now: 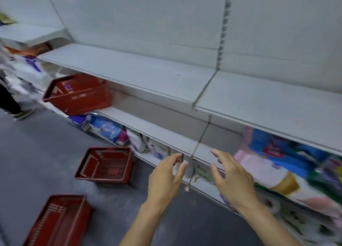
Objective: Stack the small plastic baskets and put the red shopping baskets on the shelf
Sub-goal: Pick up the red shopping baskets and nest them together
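Obs., shop aisle, frame blurred by head motion. Person stands facing the grey shelving; both arms out in front. Left hand (166, 173) and right hand (231, 175) are both empty, fingers loosely curled and spread, palms turned toward each other, hovering in front of the lip of the middle shelf (166, 132). Nothing gripped by either.

Red shopping baskets, three counted:
- one (79, 93) already up on the middle shelf at far left, sitting tilted, front edge overhanging (some packets inside, I think; too blurred to confirm).
- one (105, 165) on the floor (40, 145) close to the shelf base, open side up, looks empty.
- one (57, 221) on the floor nearer the person, lower left, partly cut off by the frame.

Small plastic baskets: none visible here, so stacking status cannot be judged.

Estimate: shelving roughly one-third done; two floor baskets remain. Upper shelf (129, 69) bare; lowest tier crowded with soft packaged goods (273, 153).
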